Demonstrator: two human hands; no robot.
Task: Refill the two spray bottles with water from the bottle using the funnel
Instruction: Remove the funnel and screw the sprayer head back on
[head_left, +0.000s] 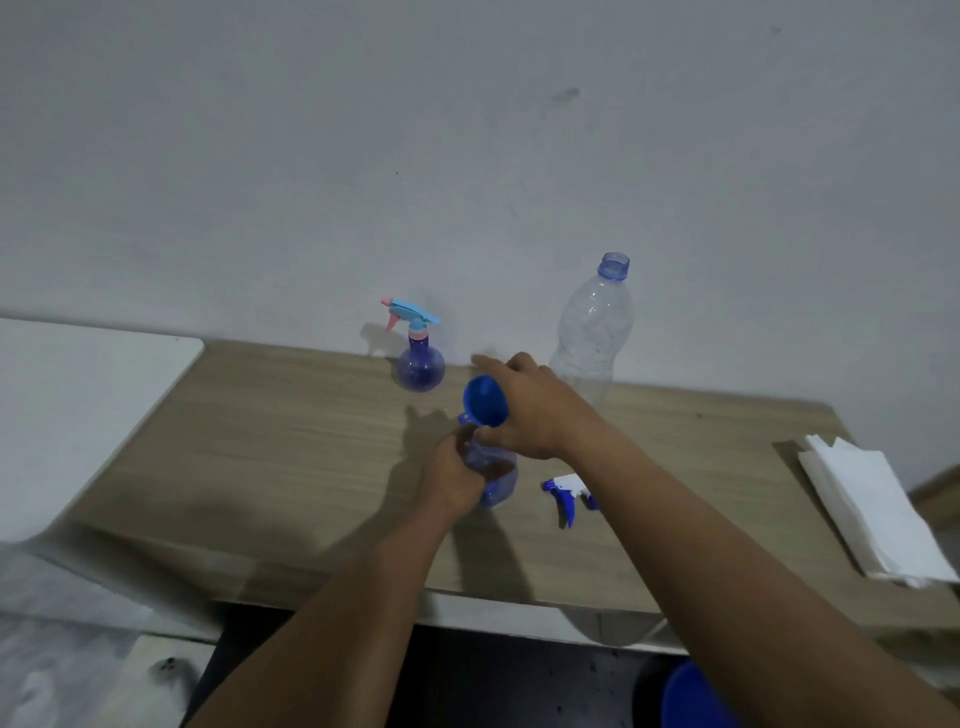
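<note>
Our right hand (524, 410) was curled round the rim of the blue funnel (483, 400) at the centre of the frame. The funnel was tilted, with its spout at the neck of the open spray bottle (498, 483). Just below, our left hand (457, 475) was wrapped round that bottle's body, steadying it on the counter (260, 441). Its trigger head (566, 493) lay loose just to the right. Further back stood the second spray bottle (421, 364), its head on, against the wall. To its right was the uncapped water bottle (592, 322), which looked nearly empty. A stack of napkins (872, 509) sat at the right edge.

We judged the step to be the funnel's handling at the first bottle's neck, but could not tell whether it was going in or coming out. If going in, the next move called for an upright funnel and a free right hand for the water bottle.
</note>
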